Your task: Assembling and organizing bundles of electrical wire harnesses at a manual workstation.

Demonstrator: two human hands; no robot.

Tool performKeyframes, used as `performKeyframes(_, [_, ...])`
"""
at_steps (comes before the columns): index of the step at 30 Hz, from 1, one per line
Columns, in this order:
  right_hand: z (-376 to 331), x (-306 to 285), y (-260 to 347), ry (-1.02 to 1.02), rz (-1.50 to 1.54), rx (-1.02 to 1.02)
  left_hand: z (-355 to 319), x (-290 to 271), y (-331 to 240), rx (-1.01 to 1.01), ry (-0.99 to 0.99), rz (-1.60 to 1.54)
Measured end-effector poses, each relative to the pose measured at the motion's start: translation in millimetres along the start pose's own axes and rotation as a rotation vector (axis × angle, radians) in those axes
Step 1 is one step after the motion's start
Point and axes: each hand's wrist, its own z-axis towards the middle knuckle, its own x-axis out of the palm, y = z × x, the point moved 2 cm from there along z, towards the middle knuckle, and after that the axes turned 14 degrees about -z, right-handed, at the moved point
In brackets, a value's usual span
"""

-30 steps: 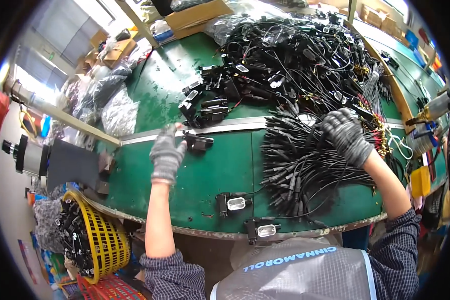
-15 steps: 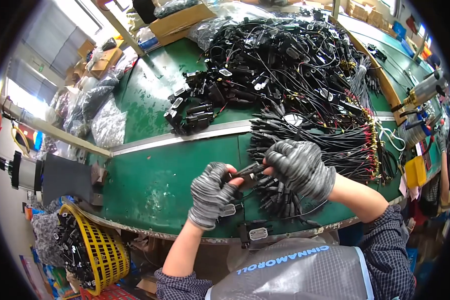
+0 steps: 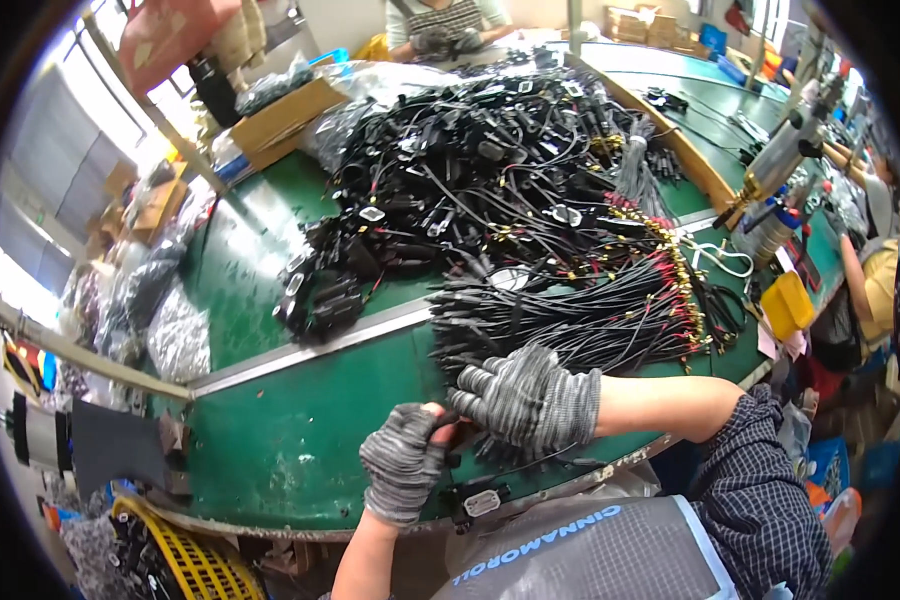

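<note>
The work looks to be partway through, and most of it seems left. In front of the person, over the near part of the green surface (image 3: 270, 460), a small dark part (image 3: 444, 424) sits between the two hands, mostly covered by gloves. The left hand (image 3: 403, 465) has its fingers pinched closed on that part; the right hand (image 3: 530, 400) curls in against it, but its fingertips are hidden, so I cannot tell whether they grip it too. This piece therefore appears unfinished. One black unit (image 3: 482, 502) with a pale oval socket lies at the near edge, just below the hands; whether it is finished cannot be told. Beyond the right hand, a thick bundle of cables (image 3: 580, 320) is laid out, and behind it stands a large heap (image 3: 450, 150) of black parts. The yellow basket (image 3: 195, 555) at lower left also holds black pieces, perhaps completed ones.
</note>
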Motion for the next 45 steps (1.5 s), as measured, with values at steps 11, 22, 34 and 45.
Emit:
performKeyframes(11, [-28, -3, -15, -0.158, -0.06, 0.121, -4, -1, 3, -0.273, 0.049, -0.101])
performKeyframes(22, [-6, 38, 16, -0.246, 0.081, 0.2, -11, 5, -4, -0.37, 0.03, -0.184])
performKeyframes(34, [-15, 30, 17, -0.229, 0.082, 0.131, 0, 5, -10, -0.28, 0.186, -0.126])
performKeyframes(45, [-13, 33, 21, -0.335, 0.08, 0.206, 0, 4, -6, -0.241, 0.186, -0.158])
